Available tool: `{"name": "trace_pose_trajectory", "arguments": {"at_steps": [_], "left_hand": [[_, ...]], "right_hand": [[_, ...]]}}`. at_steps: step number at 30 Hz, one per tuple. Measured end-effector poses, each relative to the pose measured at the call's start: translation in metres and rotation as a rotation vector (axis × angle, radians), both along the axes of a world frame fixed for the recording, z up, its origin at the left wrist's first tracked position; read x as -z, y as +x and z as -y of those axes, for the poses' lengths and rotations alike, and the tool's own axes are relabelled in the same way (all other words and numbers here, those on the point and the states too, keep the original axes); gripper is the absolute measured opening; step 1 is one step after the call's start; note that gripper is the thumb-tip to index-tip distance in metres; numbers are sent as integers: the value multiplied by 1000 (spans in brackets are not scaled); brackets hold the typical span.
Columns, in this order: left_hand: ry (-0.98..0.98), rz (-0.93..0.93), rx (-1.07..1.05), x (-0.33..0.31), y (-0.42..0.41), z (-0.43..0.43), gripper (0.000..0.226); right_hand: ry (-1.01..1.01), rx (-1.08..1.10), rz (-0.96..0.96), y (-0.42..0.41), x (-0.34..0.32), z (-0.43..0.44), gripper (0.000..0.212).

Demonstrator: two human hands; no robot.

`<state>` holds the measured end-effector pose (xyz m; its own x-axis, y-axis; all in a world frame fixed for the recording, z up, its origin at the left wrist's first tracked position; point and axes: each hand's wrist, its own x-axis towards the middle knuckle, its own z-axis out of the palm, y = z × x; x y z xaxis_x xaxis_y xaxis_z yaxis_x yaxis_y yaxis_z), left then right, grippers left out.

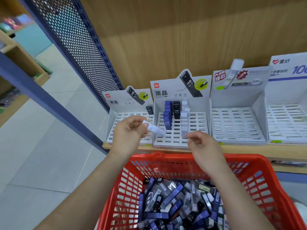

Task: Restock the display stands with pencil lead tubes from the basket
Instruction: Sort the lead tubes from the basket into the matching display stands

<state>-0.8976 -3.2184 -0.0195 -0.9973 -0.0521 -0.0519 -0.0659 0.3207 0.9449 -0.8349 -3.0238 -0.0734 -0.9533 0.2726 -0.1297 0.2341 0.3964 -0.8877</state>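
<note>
- Left hand (128,131) pinched a white lead tube (154,128) by its end, at 9 o'clock of the part-filled stand (197,123).
- Right hand (201,144) hung loosely curled, empty.
- Tube seemed light, stiff, slick; better gripped mid-body.

Views: 1. Head-worn, wide-angle camera, looking forward and down from above the red basket (245,158), which fills the near bottom edge. Mid-frame, close: left hand (127,131) holding a pencil lead tube (155,129), right hand (201,143). Just beyond: display stands (237,123) on the shelf (257,151), facing the camera. Tiled floor (49,146) at far left
</note>
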Motion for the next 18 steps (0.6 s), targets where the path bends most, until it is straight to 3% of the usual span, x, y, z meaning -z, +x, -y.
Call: {"name": "trace_pose_trajectory", "arguments": {"at_steps": [4,6,11,18], "left_hand": [[-181,-100,-46,0,-20,13,18],[-295,-143,-60,2,-33,19,17],[-492,-237,-50,11,-66,24,16],[-613,-275,16,31,-98,29,20]], "right_hand": [[518,-193,0,2,13,-1,41],[631,-264,26,6,22,-1,47],[744,-309,19,10,38,-14,49],[658,-56,-175,1,47,-17,28]]}}
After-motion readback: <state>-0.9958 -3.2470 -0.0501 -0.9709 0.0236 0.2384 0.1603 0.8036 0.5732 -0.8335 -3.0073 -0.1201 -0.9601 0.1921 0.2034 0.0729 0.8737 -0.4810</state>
